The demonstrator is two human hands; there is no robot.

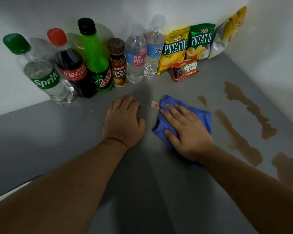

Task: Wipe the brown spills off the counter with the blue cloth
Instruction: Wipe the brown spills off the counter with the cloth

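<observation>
A crumpled blue cloth (203,117) lies on the grey counter (61,132), and my right hand (184,130) presses flat on top of it with fingers spread. My left hand (123,119) rests beside it on the bare counter as a loose fist, holding nothing. Brown spills streak the counter to the right of the cloth: a small spot (202,99), a long streak (238,139), a second long streak (250,108) nearer the wall, and a patch (287,168) at the right edge.
Along the back wall stand several bottles: Sprite (44,75), Coca-Cola (71,68), Mountain Dew (96,61), a Kopiko bottle (118,65) and two water bottles (142,54). Potato chip bags (186,46) and a Fudgee Barr pack (184,70) sit in the corner. A small tag (154,104) lies by the cloth.
</observation>
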